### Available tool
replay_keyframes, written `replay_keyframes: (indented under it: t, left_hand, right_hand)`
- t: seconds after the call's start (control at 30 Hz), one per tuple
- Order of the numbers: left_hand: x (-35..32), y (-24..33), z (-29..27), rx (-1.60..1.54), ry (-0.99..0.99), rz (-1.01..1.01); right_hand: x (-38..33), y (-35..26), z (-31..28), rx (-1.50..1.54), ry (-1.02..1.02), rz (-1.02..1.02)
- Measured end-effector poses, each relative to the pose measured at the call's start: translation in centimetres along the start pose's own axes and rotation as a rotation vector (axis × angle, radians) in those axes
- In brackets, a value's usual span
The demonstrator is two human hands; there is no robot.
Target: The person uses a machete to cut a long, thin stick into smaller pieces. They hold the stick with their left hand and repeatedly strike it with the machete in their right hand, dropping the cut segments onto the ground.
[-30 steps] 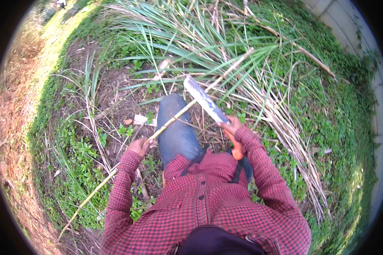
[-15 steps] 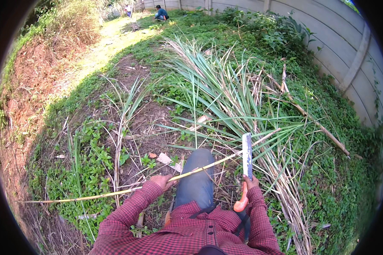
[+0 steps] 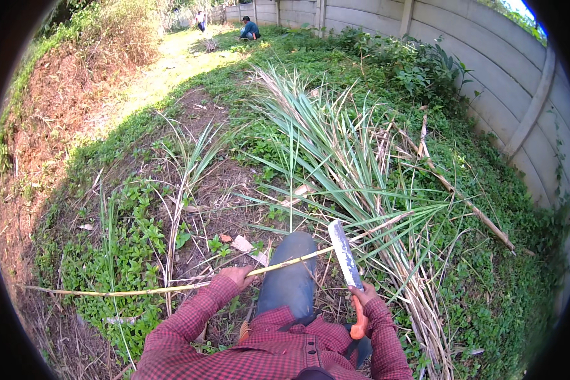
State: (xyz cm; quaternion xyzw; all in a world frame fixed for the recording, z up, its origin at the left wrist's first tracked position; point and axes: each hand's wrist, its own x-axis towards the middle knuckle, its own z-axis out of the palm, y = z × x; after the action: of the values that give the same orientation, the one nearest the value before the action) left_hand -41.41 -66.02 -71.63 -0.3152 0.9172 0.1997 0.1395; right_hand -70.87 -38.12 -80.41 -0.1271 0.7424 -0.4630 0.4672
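"What have the hands got?"

"The left hand [image 3: 237,277] is wrapped around a long yellowish stalk [image 3: 291,261], roughly midway along it. The right hand [image 3: 365,294] grips a machete [image 3: 344,253] where its orange handle [image 3: 359,323] meets the blade."

"And what's in the way?"

"A bent knee [image 3: 288,285] sits under the stalk, at 3 o'clock from the left hand. Further along, the blade crosses over the stalk; I can't tell whether they touch. Green leaves [image 3: 335,158] spread around the stalk's far end. Dry stems [image 3: 418,297] lie at 4 o'clock from the right hand, a brown stick [image 3: 475,212] at 2. A pale chip [image 3: 242,243] is just beyond the left hand, at 12."

"Which way does the stalk run?"

"Crosswise, in front of the body: one end out at 9 o'clock, the other rising between 2 and 3. The blade points to 11."

"What's the ground like?"

"Bare brown soil [image 3: 215,196] with litter, edged by low green plants [image 3: 130,247]. Past that, a reddish bank [image 3: 57,120] at 10 o'clock, a panelled wall [image 3: 487,76] curving from 12 to 3, and a crouching person [image 3: 250,29] far off near 12."
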Motion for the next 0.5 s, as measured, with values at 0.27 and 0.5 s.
replay_keyframes:
  t: [0.27, 0.5]
  left_hand:
    - [0.7, -1.3, 0.3, -0.040, 0.063, -0.076]
    - [1.9, 0.8, 2.8, 0.091, 0.316, 0.120]
  right_hand:
    - [2.9, -1.2, -0.5, 0.205, 0.266, -0.057]
    - [2.1, -2.0, 0.2, 0.126, 0.102, -0.025]
